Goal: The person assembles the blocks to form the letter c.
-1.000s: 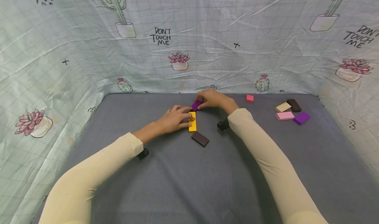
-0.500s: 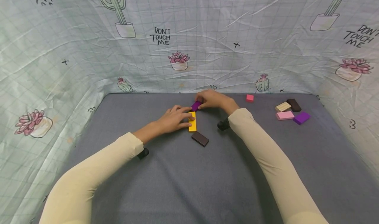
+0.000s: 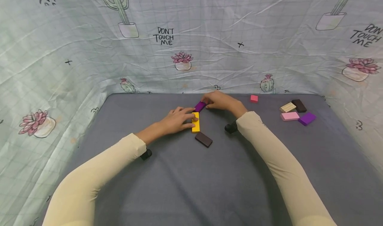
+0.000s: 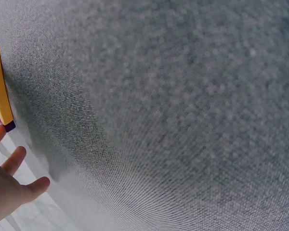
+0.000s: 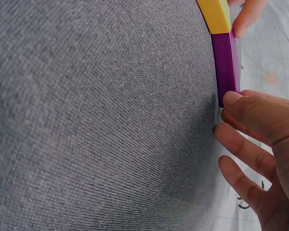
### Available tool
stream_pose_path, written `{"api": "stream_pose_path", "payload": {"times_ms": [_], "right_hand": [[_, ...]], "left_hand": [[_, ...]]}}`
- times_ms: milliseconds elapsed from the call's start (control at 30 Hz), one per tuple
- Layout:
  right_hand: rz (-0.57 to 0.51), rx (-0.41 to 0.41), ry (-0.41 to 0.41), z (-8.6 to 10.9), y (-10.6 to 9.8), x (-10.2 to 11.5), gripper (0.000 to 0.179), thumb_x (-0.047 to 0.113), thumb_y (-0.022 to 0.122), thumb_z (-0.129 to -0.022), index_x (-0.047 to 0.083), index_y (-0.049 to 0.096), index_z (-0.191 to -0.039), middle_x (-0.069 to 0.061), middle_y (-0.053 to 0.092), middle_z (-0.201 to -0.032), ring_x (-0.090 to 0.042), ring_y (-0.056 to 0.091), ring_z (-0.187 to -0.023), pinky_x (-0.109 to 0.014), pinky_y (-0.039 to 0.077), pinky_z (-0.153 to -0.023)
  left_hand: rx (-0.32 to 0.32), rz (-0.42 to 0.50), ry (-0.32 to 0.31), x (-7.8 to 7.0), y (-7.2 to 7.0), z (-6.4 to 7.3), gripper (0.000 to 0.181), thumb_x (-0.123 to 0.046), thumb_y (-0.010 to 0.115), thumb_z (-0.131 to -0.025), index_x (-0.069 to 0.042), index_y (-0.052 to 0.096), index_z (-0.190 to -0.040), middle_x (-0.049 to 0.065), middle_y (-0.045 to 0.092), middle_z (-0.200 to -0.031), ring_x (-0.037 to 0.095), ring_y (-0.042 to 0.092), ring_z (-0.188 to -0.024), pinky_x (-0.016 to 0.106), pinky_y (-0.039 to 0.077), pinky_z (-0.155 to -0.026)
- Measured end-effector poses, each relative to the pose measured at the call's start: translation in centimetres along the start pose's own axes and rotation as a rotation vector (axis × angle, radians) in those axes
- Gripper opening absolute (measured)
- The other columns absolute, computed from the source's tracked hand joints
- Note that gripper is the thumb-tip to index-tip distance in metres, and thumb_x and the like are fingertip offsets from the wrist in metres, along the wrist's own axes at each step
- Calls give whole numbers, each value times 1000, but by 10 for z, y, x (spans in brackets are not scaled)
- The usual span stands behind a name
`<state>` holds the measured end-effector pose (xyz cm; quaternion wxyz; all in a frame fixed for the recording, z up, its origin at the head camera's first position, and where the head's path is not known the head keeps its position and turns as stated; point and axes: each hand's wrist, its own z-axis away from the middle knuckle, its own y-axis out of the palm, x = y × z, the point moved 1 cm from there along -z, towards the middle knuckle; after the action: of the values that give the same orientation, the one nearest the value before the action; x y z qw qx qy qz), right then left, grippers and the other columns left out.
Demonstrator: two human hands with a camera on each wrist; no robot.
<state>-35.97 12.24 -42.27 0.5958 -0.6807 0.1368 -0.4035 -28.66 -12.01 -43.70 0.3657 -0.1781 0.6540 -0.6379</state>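
Note:
A yellow rectangular block (image 3: pixel 195 128) lies on the grey cloth, its far end meeting a purple block (image 3: pixel 199 106) set at an angle. My left hand (image 3: pixel 175 120) rests fingertips on the yellow block from the left, its fingers fairly straight, with one fingertip at the joint with the purple block. In the left wrist view, the yellow block (image 4: pixel 1 91) shows only at the left edge. My right hand (image 3: pixel 222 101) holds the far end of the purple block between thumb and forefinger; the right wrist view shows the thumb on the purple block's (image 5: pixel 225 67) end. A dark brown block (image 3: pixel 203 140) touches or nearly touches the yellow block's near end.
At the far right lie a pale wood block (image 3: pixel 288 107), a dark block (image 3: pixel 299 105), a pink block (image 3: pixel 289 116) and a second purple block (image 3: pixel 307 119). A small red-pink block (image 3: pixel 254 98) sits near the back edge, before the patterned curtain (image 3: pixel 209 63).
My right hand has shifted slightly right relative to the purple block, uncovering more of it. The left hand and the other blocks keep their places; the head view has turned slightly.

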Motion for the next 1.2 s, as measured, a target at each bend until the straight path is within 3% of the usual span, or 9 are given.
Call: {"api": "stream_pose_path", "payload": {"times_ms": [400,733,1200], "right_hand": [[2,-5,23,-3,0,1,27,13,70,-98,5,68,-123,-12,70,-108,-25,63,-94,-41,51,-87],[-26,-57,30,-7,3,-2,20,13,72,-96,3,69,-114,-10,70,-97,-23,63,-87,-40,51,-84],[-7,-49,26,-11,5,-3,23,12,71,-97,5,69,-119,-12,71,-101,-24,63,-90,-40,52,-85]], "left_hand": [[6,6,-11,0,-2,1,33,-47,57,-103,-32,65,-132,1,35,-163,37,40,-136,65,36,-102],[10,-15,-6,0,0,0,34,-49,56,-102,-34,65,-132,2,35,-163,38,41,-134,63,39,-99],[1,-22,7,2,0,-1,33,-48,58,-102,-34,66,-131,1,37,-162,37,42,-133,64,38,-98]]}}
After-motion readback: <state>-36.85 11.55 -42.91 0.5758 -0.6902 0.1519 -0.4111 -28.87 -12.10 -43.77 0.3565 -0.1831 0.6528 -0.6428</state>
